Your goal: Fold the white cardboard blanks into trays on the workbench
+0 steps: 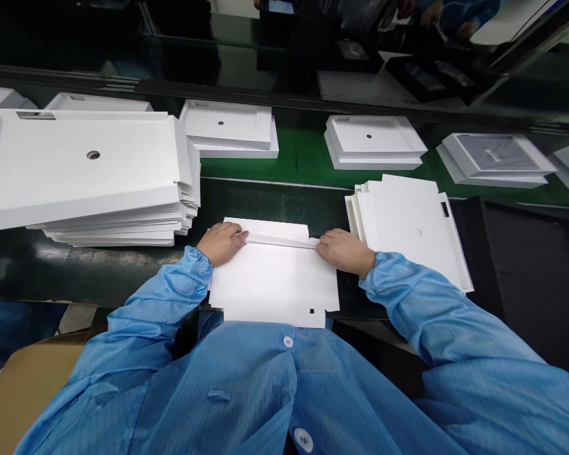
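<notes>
A flat white cardboard box blank (275, 281) lies on the bench right in front of my body, with notched corners and a small dark slot near its close edge. Its far flap is partly raised along a crease. At the flap's left end, my left hand (224, 242) has its fingers closed on the cardboard. My right hand (346, 251) grips the right end of the same flap, fingers bent. Beside my right hand lies a stack of flat white blanks (408, 221). To the left of my left hand rises a pile of folded white trays (137, 158), the top one with a round hole.
A green conveyor belt (298, 145) runs across behind the bench, carrying white boxes (372, 139) in pairs. One box at the right (497, 155) holds a grey insert. A black tray (535, 272) stands at the far right. Another person's hands (431, 14) show at the top.
</notes>
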Tool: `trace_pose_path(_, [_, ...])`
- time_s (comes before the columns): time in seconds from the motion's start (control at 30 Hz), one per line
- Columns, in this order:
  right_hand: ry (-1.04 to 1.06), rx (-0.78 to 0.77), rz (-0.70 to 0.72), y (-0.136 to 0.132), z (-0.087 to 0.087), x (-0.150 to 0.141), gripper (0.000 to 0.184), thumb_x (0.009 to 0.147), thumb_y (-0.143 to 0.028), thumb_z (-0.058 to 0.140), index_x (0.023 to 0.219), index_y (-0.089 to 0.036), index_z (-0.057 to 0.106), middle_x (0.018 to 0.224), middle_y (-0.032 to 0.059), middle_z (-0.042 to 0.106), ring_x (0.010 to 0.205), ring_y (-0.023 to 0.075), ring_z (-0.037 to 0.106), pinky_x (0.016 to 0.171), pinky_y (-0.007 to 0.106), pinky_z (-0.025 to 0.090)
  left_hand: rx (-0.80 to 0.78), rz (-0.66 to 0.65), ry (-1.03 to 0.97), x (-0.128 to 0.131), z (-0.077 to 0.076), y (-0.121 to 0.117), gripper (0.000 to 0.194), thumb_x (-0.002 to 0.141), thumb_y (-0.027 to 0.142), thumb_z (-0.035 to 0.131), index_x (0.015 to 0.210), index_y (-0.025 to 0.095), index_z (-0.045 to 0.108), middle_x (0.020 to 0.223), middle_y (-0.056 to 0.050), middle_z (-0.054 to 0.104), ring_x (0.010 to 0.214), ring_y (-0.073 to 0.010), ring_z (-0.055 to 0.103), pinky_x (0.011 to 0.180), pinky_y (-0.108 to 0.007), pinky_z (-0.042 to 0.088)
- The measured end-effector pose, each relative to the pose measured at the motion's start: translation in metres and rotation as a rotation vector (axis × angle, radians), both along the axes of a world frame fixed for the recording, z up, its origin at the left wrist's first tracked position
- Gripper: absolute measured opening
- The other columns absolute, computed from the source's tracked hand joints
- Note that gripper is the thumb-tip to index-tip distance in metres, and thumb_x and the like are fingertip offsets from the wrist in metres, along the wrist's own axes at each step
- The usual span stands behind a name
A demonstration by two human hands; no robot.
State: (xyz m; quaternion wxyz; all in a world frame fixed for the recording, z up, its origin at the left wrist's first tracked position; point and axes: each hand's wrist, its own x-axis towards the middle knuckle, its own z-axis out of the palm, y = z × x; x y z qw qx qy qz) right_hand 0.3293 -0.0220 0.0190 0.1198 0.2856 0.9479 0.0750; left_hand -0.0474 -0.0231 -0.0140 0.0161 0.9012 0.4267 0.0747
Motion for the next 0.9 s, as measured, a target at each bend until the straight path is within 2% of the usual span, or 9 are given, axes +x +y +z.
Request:
trace_pose_path(0.1, [-0.017,0.008,-0.06,-0.004,0.007,-0.019,0.024,0.092,-0.011,0.049,0.083,-0.009,0.072,0.085,0.0158,0.068,0.082,0.0243,0.055,0.074,0.037,0.032,-0.002,-0.005,0.012,0.0,0.0,0.0,0.033,0.099,0.034,0.052,0.125,0.022,0.068,0.115,-0.013,0.066,0.108,-0.0281,0.058,0.089,-0.044,0.047])
trace_pose_path(0.17, [0.053,0.029,-0.082,-0.007,0.009,-0.04,0.027,0.095,-0.018,0.049,0.104,-0.006,0.071,0.097,0.0179,0.069,0.089,0.027,0.056,0.076,0.039,0.033,0.0,-0.006,0.009,0.001,0.0,0.0,0.033,0.098,0.034,0.053,0.125,0.022,0.068,0.114,-0.014,0.065,0.108,-0.0278,0.059,0.089,-0.044,0.047])
trace_pose_path(0.23, [0.172,0.033,-0.072,-0.009,0.007,-0.068,0.039,0.098,-0.027,0.049,0.128,-0.005,0.062,0.116,0.0191,0.066,0.101,0.0293,0.055,0.083,0.04,0.035,0.005,-0.008,-0.004,0.001,-0.001,0.0,0.032,0.098,0.033,0.054,0.124,0.022,0.069,0.114,-0.014,0.065,0.108,-0.0275,0.059,0.088,-0.043,0.047])
trace_pose_path(0.33, [0.318,-0.001,-0.069,-0.008,-0.007,-0.11,0.044,0.101,-0.033,0.046,0.137,-0.01,0.056,0.131,0.0175,0.061,0.109,0.0288,0.052,0.09,0.04,0.035,0.025,-0.013,-0.003,0.001,0.0,-0.002,0.031,0.098,0.032,0.054,0.124,0.022,0.068,0.113,-0.014,0.065,0.107,-0.0275,0.058,0.086,-0.043,0.047])
trace_pose_path(0.43, [0.361,-0.017,-0.09,-0.006,-0.025,-0.138,0.038,0.103,-0.029,0.043,0.131,-0.01,0.059,0.125,0.0159,0.064,0.105,0.0272,0.052,0.088,0.039,0.035,0.042,-0.008,0.026,0.002,0.001,-0.005,0.031,0.099,0.031,0.052,0.124,0.021,0.067,0.112,-0.014,0.065,0.106,-0.0277,0.058,0.085,-0.044,0.046])
trace_pose_path(0.57, [0.402,0.008,-0.097,-0.003,-0.04,-0.149,0.036,0.105,-0.02,0.034,0.119,-0.008,0.066,0.108,0.0136,0.068,0.097,0.0242,0.052,0.085,0.038,0.035,0.068,-0.012,0.091,0.006,0.003,-0.007,0.033,0.101,0.028,0.045,0.124,0.018,0.066,0.11,-0.014,0.066,0.104,-0.0271,0.058,0.085,-0.044,0.045])
trace_pose_path(0.73, [0.419,0.021,-0.048,0.0,-0.045,-0.149,0.039,0.105,-0.013,0.031,0.104,-0.008,0.07,0.094,0.0117,0.067,0.09,0.0218,0.052,0.081,0.037,0.035,0.045,-0.019,0.036,0.01,0.003,-0.008,0.031,0.102,0.026,0.042,0.112,0.016,0.07,0.098,-0.013,0.064,0.096,-0.0245,0.057,0.084,-0.042,0.043])
trace_pose_path(0.9, [0.462,0.029,0.003,-0.001,-0.048,-0.148,0.036,0.105,-0.015,0.034,0.108,-0.008,0.07,0.094,0.011,0.068,0.09,0.0214,0.053,0.081,0.037,0.036,0.068,-0.006,0.028,0.012,0.0,-0.01,0.034,0.104,0.026,0.039,0.095,0.016,0.071,0.089,-0.01,0.063,0.09,-0.022,0.056,0.083,-0.04,0.041])
